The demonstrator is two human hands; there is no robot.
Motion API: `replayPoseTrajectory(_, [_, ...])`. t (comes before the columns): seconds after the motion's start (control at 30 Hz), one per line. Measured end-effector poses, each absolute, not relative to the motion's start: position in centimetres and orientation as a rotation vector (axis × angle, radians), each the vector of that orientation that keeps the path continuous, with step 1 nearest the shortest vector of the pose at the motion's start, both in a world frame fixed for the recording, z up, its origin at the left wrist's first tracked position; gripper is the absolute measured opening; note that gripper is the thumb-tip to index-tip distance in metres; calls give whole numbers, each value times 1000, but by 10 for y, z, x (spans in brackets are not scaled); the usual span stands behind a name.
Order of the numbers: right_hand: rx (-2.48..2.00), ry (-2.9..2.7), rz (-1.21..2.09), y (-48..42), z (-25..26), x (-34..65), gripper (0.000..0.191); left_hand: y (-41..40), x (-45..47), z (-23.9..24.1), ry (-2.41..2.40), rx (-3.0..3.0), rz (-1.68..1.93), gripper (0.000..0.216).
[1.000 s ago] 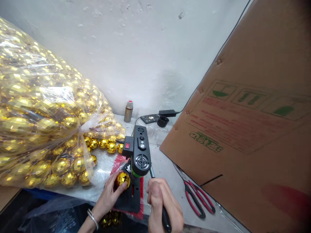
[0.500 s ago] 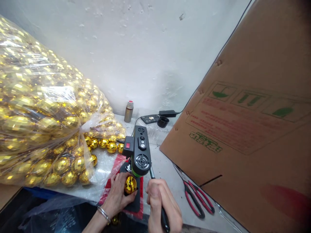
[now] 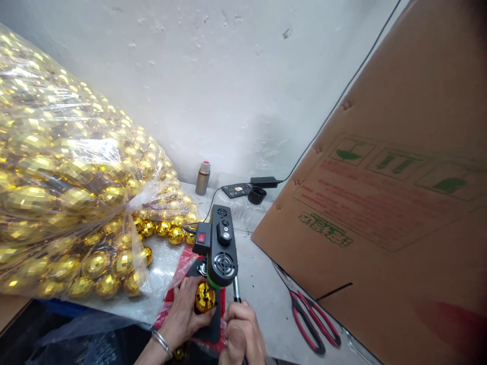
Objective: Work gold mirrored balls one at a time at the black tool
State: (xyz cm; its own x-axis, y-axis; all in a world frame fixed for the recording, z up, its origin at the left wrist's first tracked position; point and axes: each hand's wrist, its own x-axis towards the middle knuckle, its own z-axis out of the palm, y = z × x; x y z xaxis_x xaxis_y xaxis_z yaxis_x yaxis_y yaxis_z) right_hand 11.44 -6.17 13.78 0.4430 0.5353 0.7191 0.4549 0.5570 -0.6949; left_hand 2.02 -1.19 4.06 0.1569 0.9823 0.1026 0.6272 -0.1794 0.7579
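A faceted gold ball [image 3: 205, 297] sits low under the head of a small black bench machine [image 3: 222, 243] that looks like a mini drill press. Thumb and fingers of my left hand [image 3: 184, 310] grip the ball from its left and near sides, over the machine's black base [image 3: 209, 332]. My right hand [image 3: 244, 332] is wrapped round the dark grip of the machine's metal lever [image 3: 236, 290], and most of that grip is hidden in the fist. Whether a bit touches the ball cannot be seen. A red switch [image 3: 201, 236] shows on the machine's side box.
A big clear bag of gold balls [image 3: 76, 197] fills the left, with loose balls [image 3: 175, 234] beside it. Red-handled scissors [image 3: 314, 324] lie on the right, against a large cardboard box [image 3: 365, 203]. A flask [image 3: 203, 178], black cap [image 3: 256, 195] and power adapter [image 3: 264, 182] stand behind.
My right hand has pulled the lever a little toward me and to the left. My left hand keeps its grip on the gold ball. The whole view has shifted slightly.
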Motion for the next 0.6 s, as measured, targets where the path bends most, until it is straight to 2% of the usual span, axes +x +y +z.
replayPoseTrajectory(0.6, [-1004, -1142, 55, -59, 130, 112, 39, -12, 22, 45, 1492, 1829, 848, 44])
